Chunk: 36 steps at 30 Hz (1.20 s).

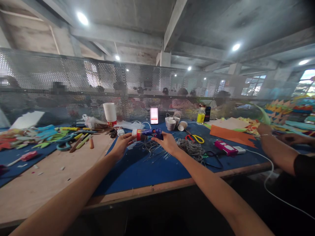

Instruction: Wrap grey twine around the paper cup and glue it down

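Over the blue mat my left hand is closed around a small white-and-red paper cup lying on its side. My right hand grips a dark blue hot glue gun, its front end at the cup. Whether the nozzle touches the cup cannot be made out. Under and beyond my hands lie a heap of grey cord and thin wires. Behind the cord stand cord-wrapped cups, with another cup tipped over. Scissors with yellow handles lie to the right.
A stack of paper cups, a lit phone and a yellow bottle stand at the back. Blue scissors and tools lie left. To the right are a magenta box, orange sheet, white cable and another person's arm.
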Each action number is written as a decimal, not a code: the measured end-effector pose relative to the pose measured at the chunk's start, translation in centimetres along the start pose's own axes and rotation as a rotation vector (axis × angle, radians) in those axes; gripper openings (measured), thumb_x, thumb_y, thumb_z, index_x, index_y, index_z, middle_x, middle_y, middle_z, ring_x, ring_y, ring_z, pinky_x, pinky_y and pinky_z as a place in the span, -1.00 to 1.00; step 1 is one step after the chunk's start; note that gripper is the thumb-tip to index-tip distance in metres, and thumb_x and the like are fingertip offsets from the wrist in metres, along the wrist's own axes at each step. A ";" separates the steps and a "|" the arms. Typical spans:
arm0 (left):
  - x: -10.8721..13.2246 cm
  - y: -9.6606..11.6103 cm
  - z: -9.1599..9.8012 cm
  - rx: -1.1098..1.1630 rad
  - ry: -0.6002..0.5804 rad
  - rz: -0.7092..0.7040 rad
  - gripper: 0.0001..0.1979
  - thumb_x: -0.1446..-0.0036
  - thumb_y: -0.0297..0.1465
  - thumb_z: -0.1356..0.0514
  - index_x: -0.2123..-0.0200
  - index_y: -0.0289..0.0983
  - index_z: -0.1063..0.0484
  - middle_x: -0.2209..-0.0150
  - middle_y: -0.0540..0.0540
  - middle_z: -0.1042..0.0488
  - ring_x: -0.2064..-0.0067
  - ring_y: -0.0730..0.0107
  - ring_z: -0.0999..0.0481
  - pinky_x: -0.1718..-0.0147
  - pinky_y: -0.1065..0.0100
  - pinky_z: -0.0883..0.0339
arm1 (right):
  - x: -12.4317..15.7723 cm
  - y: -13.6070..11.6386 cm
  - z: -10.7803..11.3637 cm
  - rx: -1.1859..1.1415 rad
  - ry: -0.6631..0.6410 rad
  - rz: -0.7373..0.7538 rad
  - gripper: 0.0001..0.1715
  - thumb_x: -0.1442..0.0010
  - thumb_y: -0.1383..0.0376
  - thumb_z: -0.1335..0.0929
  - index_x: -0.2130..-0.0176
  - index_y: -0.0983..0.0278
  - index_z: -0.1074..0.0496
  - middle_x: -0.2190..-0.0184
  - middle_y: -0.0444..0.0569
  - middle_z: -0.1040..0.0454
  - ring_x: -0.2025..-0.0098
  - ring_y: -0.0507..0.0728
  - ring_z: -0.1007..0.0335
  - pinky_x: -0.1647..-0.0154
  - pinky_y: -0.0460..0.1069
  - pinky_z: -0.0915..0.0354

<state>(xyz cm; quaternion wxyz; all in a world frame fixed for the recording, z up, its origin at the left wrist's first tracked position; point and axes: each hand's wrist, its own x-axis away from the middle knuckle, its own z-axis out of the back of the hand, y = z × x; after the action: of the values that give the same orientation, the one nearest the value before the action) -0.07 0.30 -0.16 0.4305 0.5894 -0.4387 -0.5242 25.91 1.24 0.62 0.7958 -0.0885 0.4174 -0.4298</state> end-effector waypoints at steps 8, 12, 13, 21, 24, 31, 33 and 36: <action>-0.2 -0.3 0.0 0.005 0.009 0.010 -0.64 0.15 -0.16 -0.51 0.28 -0.24 -0.70 0.23 -0.18 -0.67 0.14 0.13 -0.58 0.02 0.16 -0.36 | 0.1 -0.4 0.3 0.110 -0.014 -0.012 -0.51 -0.32 -0.06 -0.43 -0.08 0.17 -0.56 0.21 0.00 -0.69 0.10 0.30 -0.63 0.19 -0.02 -0.33; 0.0 0.0 -0.1 -0.022 0.002 0.014 -0.63 0.14 -0.13 -0.51 0.29 -0.23 -0.69 0.21 -0.17 -0.67 0.13 0.12 -0.58 0.04 0.18 -0.35 | 0.1 -0.3 0.3 0.144 -0.012 -0.010 -0.50 -0.33 -0.07 -0.42 -0.08 0.17 -0.55 0.18 0.01 -0.69 0.08 0.31 -0.63 0.18 -0.02 -0.33; 0.0 0.0 -0.1 -0.027 0.002 0.016 -0.63 0.14 -0.13 -0.50 0.29 -0.22 -0.69 0.21 -0.17 -0.67 0.12 0.12 -0.58 0.04 0.18 -0.35 | 0.1 -0.3 0.2 0.152 -0.011 -0.009 -0.51 -0.33 -0.07 -0.42 -0.08 0.17 -0.55 0.17 0.01 -0.69 0.08 0.30 -0.63 0.18 -0.02 -0.33; 0.0 -0.1 0.0 -0.074 0.002 0.024 -0.69 0.08 -0.12 -0.46 0.29 -0.16 -0.69 0.18 -0.14 -0.67 0.07 0.11 -0.58 0.03 0.19 -0.34 | 0.1 -0.2 0.2 0.186 -0.019 -0.008 -0.49 -0.33 -0.09 -0.41 -0.06 0.18 -0.55 0.21 0.01 -0.68 0.11 0.28 -0.63 0.21 -0.04 -0.31; 0.0 -0.1 0.1 -0.076 0.001 0.016 -0.69 0.08 -0.13 -0.46 0.29 -0.17 -0.68 0.19 -0.14 -0.68 0.09 0.11 -0.59 0.03 0.19 -0.35 | 0.2 -0.3 0.3 0.173 -0.022 0.001 -0.50 -0.34 -0.09 -0.41 -0.06 0.19 -0.55 0.20 0.01 -0.68 0.11 0.28 -0.63 0.20 -0.04 -0.30; 0.2 0.1 -0.1 -0.062 -0.005 0.008 -0.69 0.12 -0.11 -0.47 0.33 -0.18 -0.67 0.27 -0.15 -0.66 0.12 0.09 -0.60 0.07 0.19 -0.37 | 0.2 -0.4 0.4 0.193 -0.032 0.003 -0.50 -0.34 -0.09 -0.40 -0.06 0.19 -0.54 0.19 0.02 -0.68 0.10 0.29 -0.63 0.21 -0.03 -0.30; 0.1 0.1 -0.1 -0.064 0.002 0.007 -0.69 0.11 -0.11 -0.47 0.33 -0.17 -0.67 0.26 -0.16 -0.67 0.13 0.09 -0.60 0.08 0.19 -0.37 | 0.2 -0.4 0.4 0.198 -0.034 0.006 -0.50 -0.34 -0.09 -0.40 -0.06 0.19 -0.54 0.18 0.03 -0.68 0.09 0.29 -0.62 0.21 -0.03 -0.31; 0.0 -0.1 0.0 -0.054 0.003 0.009 -0.67 0.11 -0.12 -0.48 0.31 -0.19 -0.68 0.22 -0.17 -0.67 0.13 0.10 -0.59 0.07 0.18 -0.37 | 0.2 -0.4 0.4 0.202 -0.033 0.012 -0.51 -0.35 -0.09 -0.40 -0.05 0.20 -0.54 0.17 0.03 -0.68 0.09 0.29 -0.62 0.20 -0.03 -0.30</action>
<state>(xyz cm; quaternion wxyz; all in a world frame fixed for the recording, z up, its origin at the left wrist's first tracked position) -0.07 0.28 -0.24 0.4493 0.5762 -0.4263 -0.5332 26.05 0.76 0.99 0.8100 -0.0124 0.3594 -0.4633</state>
